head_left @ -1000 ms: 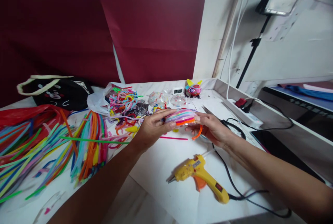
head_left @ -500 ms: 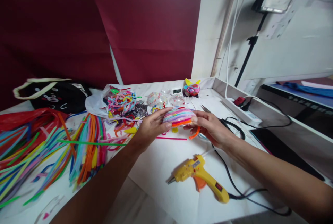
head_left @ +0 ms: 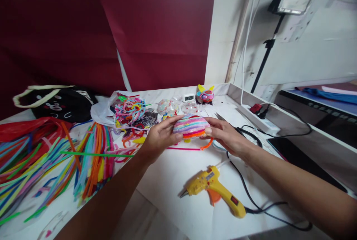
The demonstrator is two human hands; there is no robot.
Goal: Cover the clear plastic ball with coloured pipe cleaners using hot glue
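Between my two hands is a rounded craft piece (head_left: pixel 191 125) covered in rows of pipe cleaner in pink, purple, blue, yellow and orange. My left hand (head_left: pixel 161 136) grips its left end, thumb on the near side. At its right end my right hand (head_left: pixel 224 136) pinches the lower edge, where a loose orange pipe cleaner tail (head_left: pixel 206 144) curls down. Nearer to me, a yellow hot glue gun (head_left: pixel 214 188) lies on the white paper, nozzle to the left. Scissors (head_left: pixel 220 117) lie just beyond my right hand, partly hidden by it.
Bundles of pipe cleaners (head_left: pixel 96 158) cover the left side. Behind are a bag of cut pieces (head_left: pixel 129 109), clear plastic balls (head_left: pixel 168 106), a small digital clock (head_left: pixel 189 98) and a yellow-eared figure (head_left: pixel 205 95). On the right are a power strip (head_left: pixel 260 119) and a phone (head_left: pixel 304 163).
The craft piece has tilted slightly, showing more of its striped front, and the orange tail has shifted a little left and down. Both hands keep their hold.
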